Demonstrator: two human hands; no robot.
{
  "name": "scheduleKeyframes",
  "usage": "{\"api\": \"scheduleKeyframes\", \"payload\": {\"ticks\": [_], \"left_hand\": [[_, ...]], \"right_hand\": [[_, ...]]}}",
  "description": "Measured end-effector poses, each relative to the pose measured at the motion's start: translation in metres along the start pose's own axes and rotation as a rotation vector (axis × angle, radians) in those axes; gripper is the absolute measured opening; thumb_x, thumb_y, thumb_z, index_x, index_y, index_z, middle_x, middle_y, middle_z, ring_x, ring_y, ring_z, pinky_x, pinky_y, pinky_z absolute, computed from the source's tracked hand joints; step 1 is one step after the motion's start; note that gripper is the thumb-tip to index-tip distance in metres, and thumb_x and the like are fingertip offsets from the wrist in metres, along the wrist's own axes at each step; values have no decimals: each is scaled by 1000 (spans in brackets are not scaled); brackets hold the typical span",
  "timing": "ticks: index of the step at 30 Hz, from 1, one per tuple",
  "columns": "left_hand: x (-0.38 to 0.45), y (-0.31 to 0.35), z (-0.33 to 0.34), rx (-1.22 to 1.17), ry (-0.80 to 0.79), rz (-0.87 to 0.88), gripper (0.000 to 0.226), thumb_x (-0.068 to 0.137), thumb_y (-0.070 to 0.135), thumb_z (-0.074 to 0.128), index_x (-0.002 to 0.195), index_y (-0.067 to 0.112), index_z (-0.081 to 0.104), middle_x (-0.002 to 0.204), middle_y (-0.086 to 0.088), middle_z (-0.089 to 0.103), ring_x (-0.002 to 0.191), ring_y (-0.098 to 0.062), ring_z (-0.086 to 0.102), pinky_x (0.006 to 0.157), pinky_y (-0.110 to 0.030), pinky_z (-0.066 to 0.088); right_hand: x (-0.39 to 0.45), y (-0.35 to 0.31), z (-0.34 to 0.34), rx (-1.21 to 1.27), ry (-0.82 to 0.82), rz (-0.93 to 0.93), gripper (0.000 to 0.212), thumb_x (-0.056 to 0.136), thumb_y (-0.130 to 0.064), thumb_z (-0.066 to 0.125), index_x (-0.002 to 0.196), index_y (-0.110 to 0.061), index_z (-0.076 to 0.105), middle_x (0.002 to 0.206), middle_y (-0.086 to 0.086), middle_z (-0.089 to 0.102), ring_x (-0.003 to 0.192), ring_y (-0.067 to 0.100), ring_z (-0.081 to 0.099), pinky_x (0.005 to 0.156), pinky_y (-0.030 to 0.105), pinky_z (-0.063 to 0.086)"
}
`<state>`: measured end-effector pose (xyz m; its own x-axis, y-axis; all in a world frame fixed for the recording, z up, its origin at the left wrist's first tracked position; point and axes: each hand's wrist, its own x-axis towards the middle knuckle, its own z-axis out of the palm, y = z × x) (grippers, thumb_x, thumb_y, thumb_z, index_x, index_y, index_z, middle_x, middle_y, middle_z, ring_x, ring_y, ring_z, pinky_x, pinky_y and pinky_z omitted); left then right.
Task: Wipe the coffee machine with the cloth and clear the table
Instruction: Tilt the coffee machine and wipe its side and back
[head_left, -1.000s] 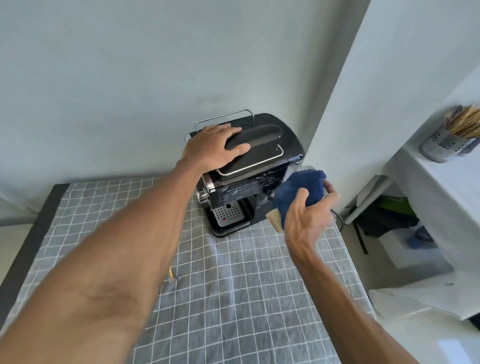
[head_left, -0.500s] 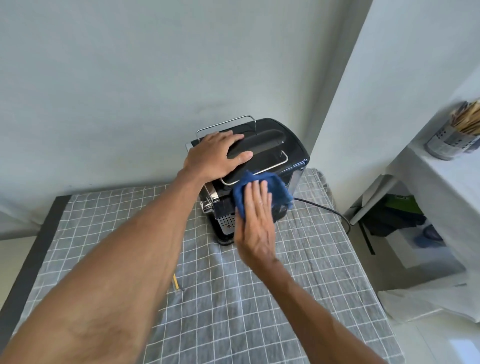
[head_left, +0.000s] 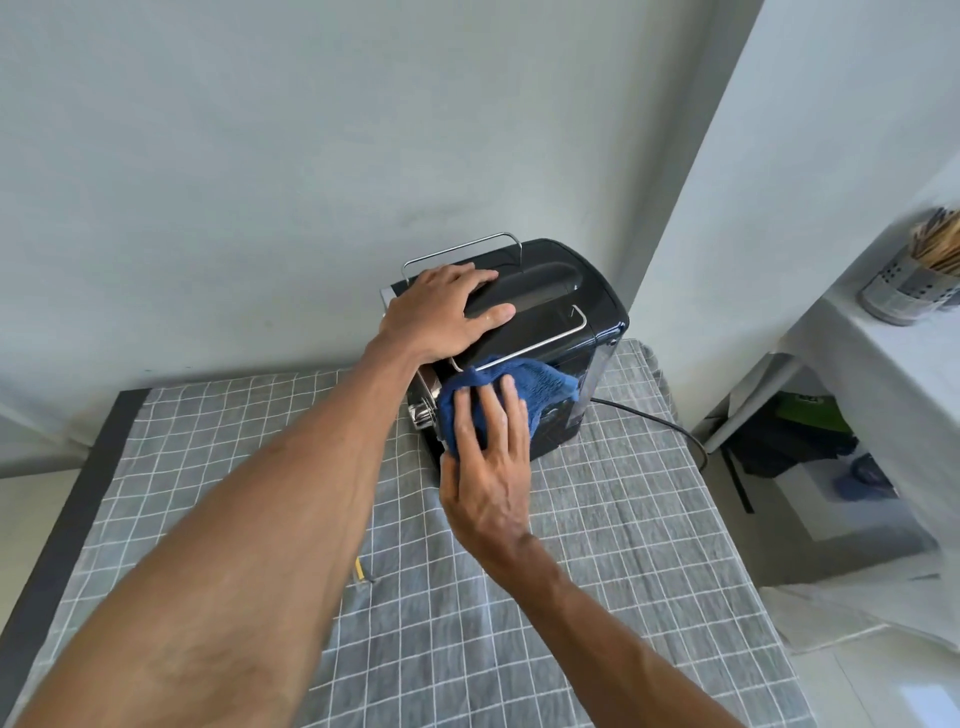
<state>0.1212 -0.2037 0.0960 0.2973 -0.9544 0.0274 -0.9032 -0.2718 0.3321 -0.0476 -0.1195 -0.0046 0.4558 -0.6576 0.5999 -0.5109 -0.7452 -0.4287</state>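
Note:
A black coffee machine (head_left: 576, 291) with chrome rails stands at the back of the table, near the wall. My left hand (head_left: 441, 312) lies flat on its top, fingers spread, steadying it. My right hand (head_left: 485, 457) presses a blue cloth (head_left: 540, 384) against the machine's front face. The cloth and hand hide most of the front panel; a chrome knob (head_left: 422, 415) shows at the left edge.
A grey checked tablecloth (head_left: 623, 519) covers the table. A small yellow-tipped object (head_left: 359, 569) lies on it beside my left forearm. The machine's black cord (head_left: 654, 421) runs off the right edge. To the right, a white shelf holds a metal cup of sticks (head_left: 909, 280).
My right hand brought the blue cloth from the machine's right side onto its front, then shifted it slightly left and down. The left hand stayed on top.

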Motion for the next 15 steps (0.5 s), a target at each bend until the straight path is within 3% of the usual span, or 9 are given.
{"api": "scheduleKeyframes", "payload": {"ticks": [4,9,15], "left_hand": [[-1,0,-1,-4,-4,3,74,89,83,39,152,46,40,163,9,35,151,-18,29,116,-53,36],[1,-3,0,5,-25,6,75,90,83,37,154,44,37,164,7,33,152,-20,27,117,-53,33],[7,-7,-8,-45,-137,-12,73,93,76,44,157,43,32,168,4,26,155,-22,18,124,-51,21]], "right_hand": [[9,26,-12,-91,31,-25,55,92,-25,52,146,-14,55,150,13,41,146,37,35,121,62,27],[6,-4,0,-41,25,62,60,90,-14,49,149,-3,50,158,20,42,154,43,22,127,56,18],[20,-8,-2,-27,-29,-44,59,93,-13,55,152,-12,50,156,13,47,152,42,28,125,58,21]]}}
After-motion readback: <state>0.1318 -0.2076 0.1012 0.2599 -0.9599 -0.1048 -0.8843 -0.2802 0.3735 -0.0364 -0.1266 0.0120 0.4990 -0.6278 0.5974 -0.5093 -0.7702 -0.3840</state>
